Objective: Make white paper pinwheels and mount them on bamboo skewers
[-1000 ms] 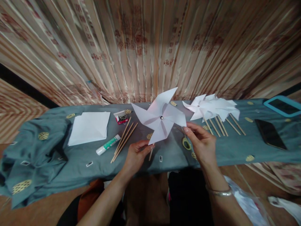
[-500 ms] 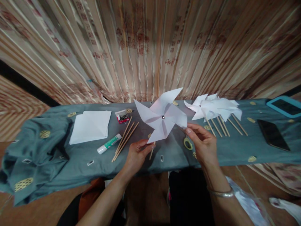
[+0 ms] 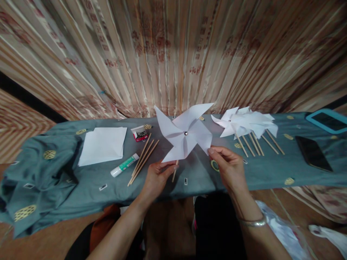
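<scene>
A white paper pinwheel (image 3: 187, 134) with a silver pin at its centre is held up over the table, its blades facing me. My left hand (image 3: 159, 177) pinches the wooden stick (image 3: 175, 173) just under the lowest blade. With thumb and fingertips closed, my right hand (image 3: 229, 164) grips the tip of the lower right blade. Behind that hand a yellow-green tape roll (image 3: 214, 165) is partly hidden. Left of my left hand lie several bare wooden sticks (image 3: 142, 162) and a glue stick (image 3: 124, 165).
White paper sheets (image 3: 103, 146) are stacked on the left of the cloth-covered table (image 3: 92, 184). Near them sits a small open box of pins (image 3: 140, 134). Several pinwheels (image 3: 252, 122) lie at the right back, then a dark phone (image 3: 313, 153) and a blue-framed device (image 3: 326, 122).
The pinwheel has turned slightly, its blades shifting around the pin. My right hand has moved a little left and down with the blade tip; my left hand has stayed nearly still.
</scene>
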A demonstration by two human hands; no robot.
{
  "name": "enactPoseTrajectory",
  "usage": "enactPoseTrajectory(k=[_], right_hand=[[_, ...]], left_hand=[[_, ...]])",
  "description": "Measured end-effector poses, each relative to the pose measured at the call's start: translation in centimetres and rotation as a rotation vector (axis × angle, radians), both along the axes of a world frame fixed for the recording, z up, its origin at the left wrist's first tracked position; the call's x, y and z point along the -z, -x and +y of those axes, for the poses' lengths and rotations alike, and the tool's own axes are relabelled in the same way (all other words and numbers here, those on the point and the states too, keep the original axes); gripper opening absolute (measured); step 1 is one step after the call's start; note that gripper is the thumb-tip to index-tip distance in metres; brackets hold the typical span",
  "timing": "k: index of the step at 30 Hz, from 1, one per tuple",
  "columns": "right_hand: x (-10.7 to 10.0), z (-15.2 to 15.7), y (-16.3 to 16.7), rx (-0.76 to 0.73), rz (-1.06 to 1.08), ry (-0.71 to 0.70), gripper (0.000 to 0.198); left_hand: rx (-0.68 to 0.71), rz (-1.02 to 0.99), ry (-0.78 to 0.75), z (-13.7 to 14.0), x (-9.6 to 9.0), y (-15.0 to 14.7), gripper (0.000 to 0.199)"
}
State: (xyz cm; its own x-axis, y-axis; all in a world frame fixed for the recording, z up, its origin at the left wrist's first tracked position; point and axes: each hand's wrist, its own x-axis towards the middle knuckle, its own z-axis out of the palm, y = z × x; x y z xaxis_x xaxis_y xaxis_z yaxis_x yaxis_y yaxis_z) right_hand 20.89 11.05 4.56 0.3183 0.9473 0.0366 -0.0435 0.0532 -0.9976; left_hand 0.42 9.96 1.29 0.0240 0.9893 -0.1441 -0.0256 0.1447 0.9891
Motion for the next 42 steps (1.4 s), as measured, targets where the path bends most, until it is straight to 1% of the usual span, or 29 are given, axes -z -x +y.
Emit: enactPoseTrajectory(k=[7, 14, 18, 22, 25, 29, 36, 42], right_hand=[[0.2, -0.2, 1.0, -0.089, 0.111, 0.058, 0.016], [0.0, -0.2, 0.6, -0.086, 0.170, 0.084, 0.017], [-0.1, -0.4, 1.0, -0.161, 0.233, 0.101, 0.019], [-0.3, -0.8, 2.1, -0.243, 0.304, 0.150, 0.022], [-0.5, -1.2, 3.1, -0.286, 0.364, 0.212, 0.023], [-0.6, -1.6, 4.2, -0.329, 0.425, 0.283, 0.025], [-0.9, -2.1, 6.1, -0.446, 0.469, 0.280, 0.021], [-1.0, -2.2, 7.8, -0.467, 0.602, 0.313, 0.023]], left_hand=[[-0.021, -0.010, -0.002, 0.1, -0.1, 0.1, 0.021], [-0.022, 0.020, -0.044, 0.2, -0.4, 0.3, 0.015], [-0.034, 0.028, -0.051, 0.2, -0.5, 0.3, 0.014], [-0.051, 0.061, -0.053, 0.2, -0.5, 0.2, 0.014], [-0.064, 0.060, -0.055, 0.3, -0.5, 0.2, 0.015], [-0.035, 0.065, -0.057, 0.2, -0.6, 0.2, 0.018], [-0.016, 0.054, -0.046, 0.1, -1.1, 0.2, 0.019], [-0.043, 0.007, -0.005, 0.1, -1.5, -0.1, 0.014]])
